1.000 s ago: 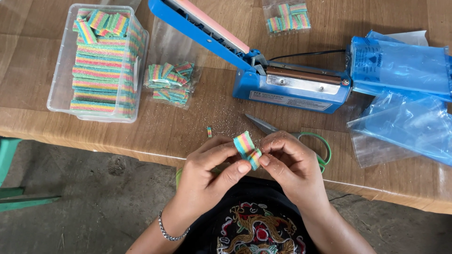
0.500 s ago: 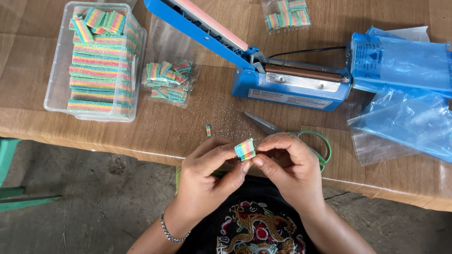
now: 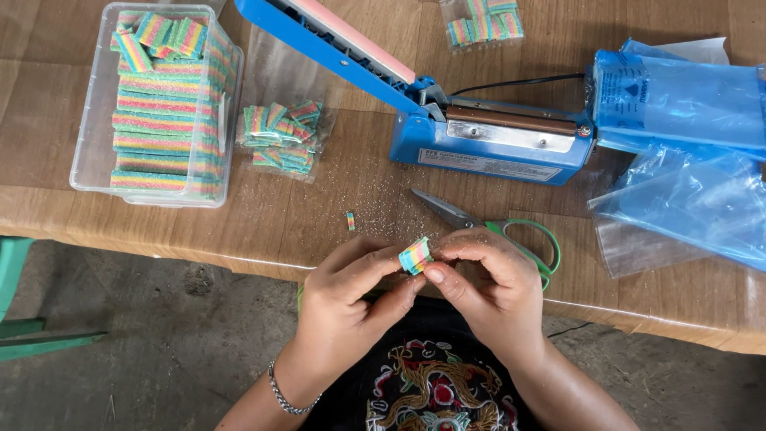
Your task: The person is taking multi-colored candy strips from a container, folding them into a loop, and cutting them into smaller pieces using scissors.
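A small stack of rainbow-striped sugary candy pieces (image 3: 415,256) is pinched between the fingertips of both my hands at the table's near edge. My left hand (image 3: 345,295) grips it from the left, my right hand (image 3: 487,279) from the right, thumb under it. A tiny loose candy scrap (image 3: 350,221) lies on the wood just beyond my left hand. Green-handled scissors (image 3: 487,227) rest behind my right hand, partly hidden by it.
A clear plastic tub (image 3: 88,144) of rainbow candy strips stands far left. A clear bag of cut pieces (image 3: 281,136) lies beside it, another (image 3: 484,21) at the back. A blue heat sealer (image 3: 479,140) has its arm raised. Blue plastic bags (image 3: 686,152) pile at right.
The candy stack has dropped slightly toward me and my fingers have closed more tightly around it. Other items have not moved.
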